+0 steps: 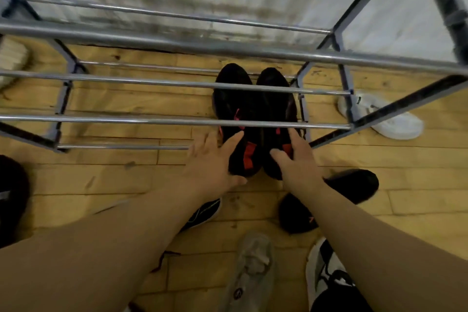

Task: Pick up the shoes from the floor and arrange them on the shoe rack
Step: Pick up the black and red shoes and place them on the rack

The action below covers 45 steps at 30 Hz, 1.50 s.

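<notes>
Shoe rack (177,121): a frame of shiny metal tubes with dark side pieces, seen from above; it stands on the wooden floor (106,180) against a pale wall.

Black-and-red sneaker pair (235,106): it is placed at the right end of the shoe rack, on what appears to be the lowest tier. The two shoes are set side by side and touching, with toes toward the back of the rack. The heels stick out past the front tubes.

Left hand (215,159): it is held wide at the front of the shoe rack, with fingers straight and spread. The heel of the left shoe of the pair is touched between forefinger and thumb; nothing is gripped.

Right hand (295,157): it is also held wide, just beside the left hand. Its straight forefinger and thumb are laid on the heel of the right shoe of the pair. The other fingers are hidden.

White sneaker (395,121): it is left on the floor just outside the right side of the shoe rack.

Black shoe (354,185): it lies on the floor in front of the rack's right corner.

Second black shoe (296,218): it lies a little farther from the rack and is partly covered by the right forearm.

Black shoe with white trim (206,213): it is half hidden under the left forearm, in front of the shoe rack.

Grey shoe (253,273): it lies well in front of the rack.

White-and-black shoe (320,268): it lies just beside the grey shoe.
</notes>
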Each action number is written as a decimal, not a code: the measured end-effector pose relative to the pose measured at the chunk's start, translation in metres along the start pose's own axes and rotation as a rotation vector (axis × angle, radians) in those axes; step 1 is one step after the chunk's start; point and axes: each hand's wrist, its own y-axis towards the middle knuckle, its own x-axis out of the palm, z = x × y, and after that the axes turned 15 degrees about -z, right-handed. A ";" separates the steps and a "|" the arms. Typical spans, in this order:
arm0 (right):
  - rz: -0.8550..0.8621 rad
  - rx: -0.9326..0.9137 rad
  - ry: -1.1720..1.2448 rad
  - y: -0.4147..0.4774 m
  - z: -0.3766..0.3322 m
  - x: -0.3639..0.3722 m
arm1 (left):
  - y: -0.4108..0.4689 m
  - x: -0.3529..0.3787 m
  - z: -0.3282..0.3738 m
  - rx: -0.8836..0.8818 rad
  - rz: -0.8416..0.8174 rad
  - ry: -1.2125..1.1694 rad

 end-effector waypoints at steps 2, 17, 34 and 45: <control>-0.080 0.019 -0.127 -0.007 0.013 0.006 | 0.007 0.002 0.002 -0.016 -0.013 0.023; -0.044 -0.086 -0.227 0.005 0.026 -0.004 | 0.024 -0.019 0.005 0.049 0.059 -0.061; -0.048 -0.101 -0.395 0.045 0.017 -0.027 | 0.030 -0.018 -0.004 0.087 0.030 -0.179; -0.018 -0.043 -0.313 -0.007 0.043 -0.001 | 0.019 0.005 0.006 0.108 -0.038 -0.219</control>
